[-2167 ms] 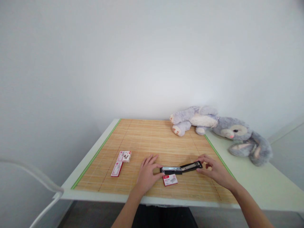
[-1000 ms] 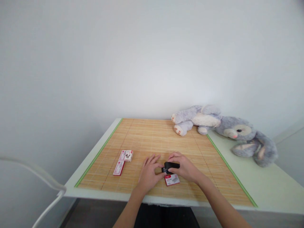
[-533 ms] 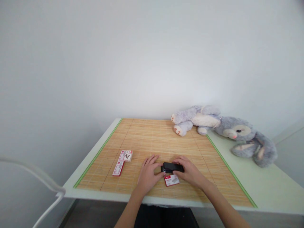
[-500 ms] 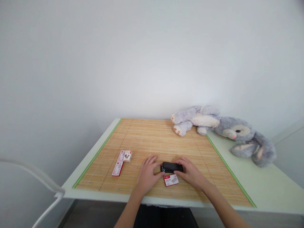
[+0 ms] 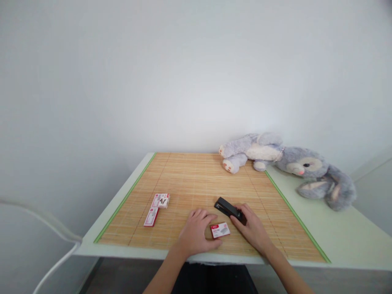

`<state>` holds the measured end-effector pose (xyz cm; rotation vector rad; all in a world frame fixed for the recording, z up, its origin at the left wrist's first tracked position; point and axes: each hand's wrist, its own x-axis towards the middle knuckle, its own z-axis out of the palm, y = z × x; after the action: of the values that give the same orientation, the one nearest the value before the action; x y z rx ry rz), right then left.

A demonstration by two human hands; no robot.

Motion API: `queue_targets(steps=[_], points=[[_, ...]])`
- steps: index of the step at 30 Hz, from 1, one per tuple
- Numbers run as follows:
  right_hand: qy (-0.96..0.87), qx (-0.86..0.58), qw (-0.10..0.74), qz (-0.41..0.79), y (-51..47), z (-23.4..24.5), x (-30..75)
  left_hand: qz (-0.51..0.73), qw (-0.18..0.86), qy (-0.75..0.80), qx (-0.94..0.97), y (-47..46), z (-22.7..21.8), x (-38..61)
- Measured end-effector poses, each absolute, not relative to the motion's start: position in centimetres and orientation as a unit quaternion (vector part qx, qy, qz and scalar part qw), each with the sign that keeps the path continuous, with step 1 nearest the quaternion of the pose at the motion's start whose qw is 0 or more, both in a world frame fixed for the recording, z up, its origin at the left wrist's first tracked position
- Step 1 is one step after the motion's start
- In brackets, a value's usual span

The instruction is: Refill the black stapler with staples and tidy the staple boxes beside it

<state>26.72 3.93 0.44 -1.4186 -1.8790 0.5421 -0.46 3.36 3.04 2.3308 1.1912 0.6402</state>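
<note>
A black stapler [image 5: 227, 207] lies slantwise on the bamboo mat, its near right end between the thumb and fingers of my right hand [image 5: 249, 226]. In front of it sits a small red and white staple box [image 5: 220, 230]. My left hand [image 5: 198, 232] is at the left of that box, thumb and fingers apart and curved around it. Whether the fingertips touch the box I cannot tell; nothing is gripped in that hand.
Farther left on the bamboo mat [image 5: 190, 175] are several small white and pink boxes [image 5: 151, 216] set edge to edge. A grey plush rabbit [image 5: 266, 153] lies along the back right. A white cable [image 5: 58, 267] hangs at the lower left.
My left hand has let go of the stapler and moved down to the staple box. The stapler has turned aslant and shifted slightly right, with my right hand still on it.
</note>
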Motion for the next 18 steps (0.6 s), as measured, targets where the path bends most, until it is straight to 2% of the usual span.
queue_targets(steps=[13, 18], points=[[-0.745, -0.562, 0.306, 0.188, 3.8, -0.7, 27.0, 0.252, 0.197, 0.503, 0.803, 4.0, 1.1, 0.3], [-0.767, -0.538, 0.275, 0.215, 2.9, -0.3, 27.0, 0.253, 0.238, 0.505, 0.791, 4.2, 1.1, -0.2]])
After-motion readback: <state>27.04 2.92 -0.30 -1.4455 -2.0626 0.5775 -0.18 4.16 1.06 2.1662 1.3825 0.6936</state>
